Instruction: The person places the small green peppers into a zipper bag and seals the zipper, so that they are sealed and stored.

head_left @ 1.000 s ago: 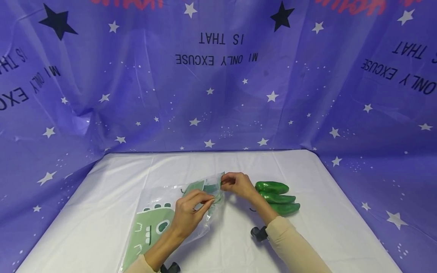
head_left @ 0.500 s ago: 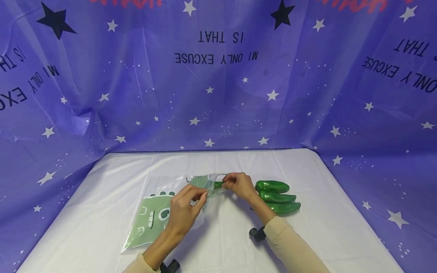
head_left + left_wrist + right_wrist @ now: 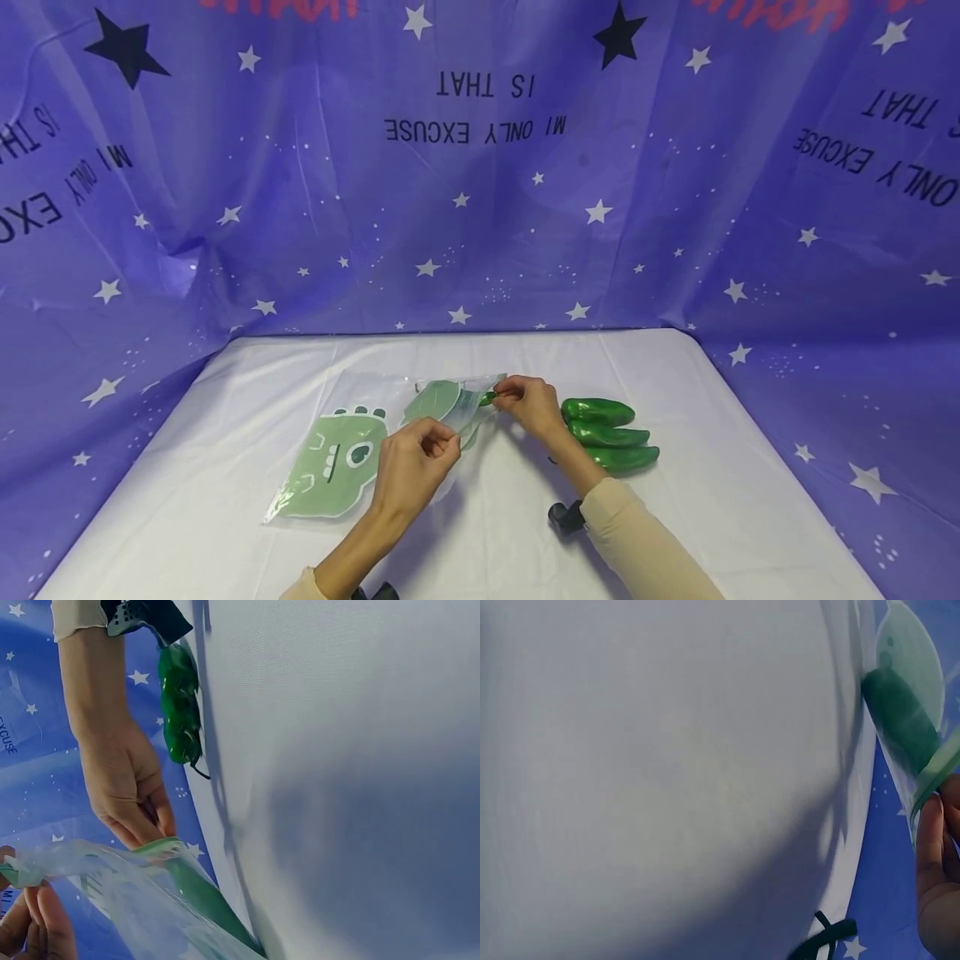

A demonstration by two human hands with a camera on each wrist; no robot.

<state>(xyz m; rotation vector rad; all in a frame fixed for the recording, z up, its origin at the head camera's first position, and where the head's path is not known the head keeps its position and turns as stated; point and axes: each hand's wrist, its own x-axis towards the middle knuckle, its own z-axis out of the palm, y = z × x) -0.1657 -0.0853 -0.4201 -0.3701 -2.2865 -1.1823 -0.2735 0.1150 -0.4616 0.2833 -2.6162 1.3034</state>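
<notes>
My left hand (image 3: 416,462) pinches the rim of a clear plastic bag (image 3: 307,492) printed with a green cartoon monster; in the left wrist view its fingers (image 3: 49,915) grip the green strip along the mouth. At that mouth my right hand (image 3: 528,404) pinches the end of a green pepper (image 3: 487,399). Most of this pepper lies inside the bag, showing dark green through the plastic in the right wrist view (image 3: 904,720). Right of the right hand, several shiny green peppers (image 3: 600,411) lie side by side on the table, partly behind the forearm.
A white cloth covers the table (image 3: 712,533). Purple curtains (image 3: 480,208) with stars and lettering hang behind it and at both sides. Black wrist mounts (image 3: 566,518) stick out below the forearms.
The printed part of the bag has shifted and flattened on the table. The bag's mouth has spread toward my right hand, and the pepper's end now shows there. My left hand has moved slightly.
</notes>
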